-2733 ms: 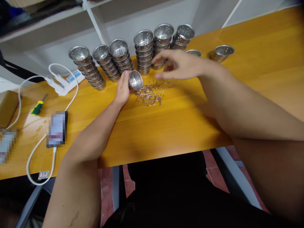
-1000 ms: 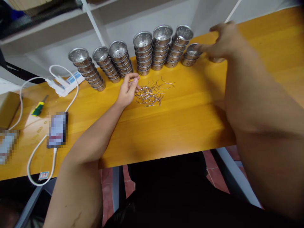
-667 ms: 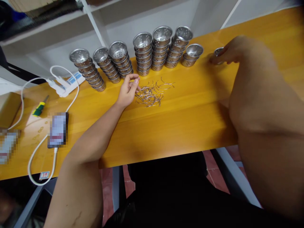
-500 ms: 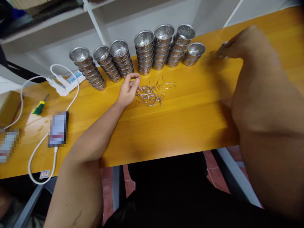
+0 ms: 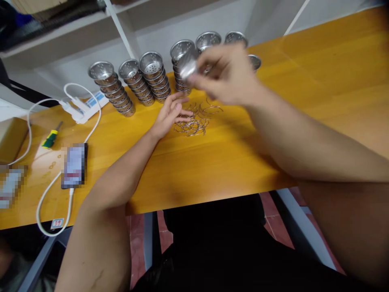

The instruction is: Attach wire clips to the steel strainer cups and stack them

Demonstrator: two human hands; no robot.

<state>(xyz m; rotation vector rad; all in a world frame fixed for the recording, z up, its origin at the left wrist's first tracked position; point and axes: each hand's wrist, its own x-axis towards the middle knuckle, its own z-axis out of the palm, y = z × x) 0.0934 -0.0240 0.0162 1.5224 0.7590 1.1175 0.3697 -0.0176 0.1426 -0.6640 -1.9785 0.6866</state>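
My right hand is raised over the desk with its fingers closed on a shiny metal cup, blurred by motion. The cup is in front of a stack of perforated steel cups and covers part of it. My left hand rests palm-up at the left side of a loose pile of thin curved metal wires. Its fingers are spread apart, their tips over the edge of the pile, with nothing gripped.
More stacks of perforated cups line the back of the desk. To the left lie a power strip, a green-and-yellow screwdriver, a phone on a white cable and a cardboard box.
My right hand has swung from the far right to the middle, bringing the metal cup over the wires. My left hand's fingers have opened out from a loose curl.
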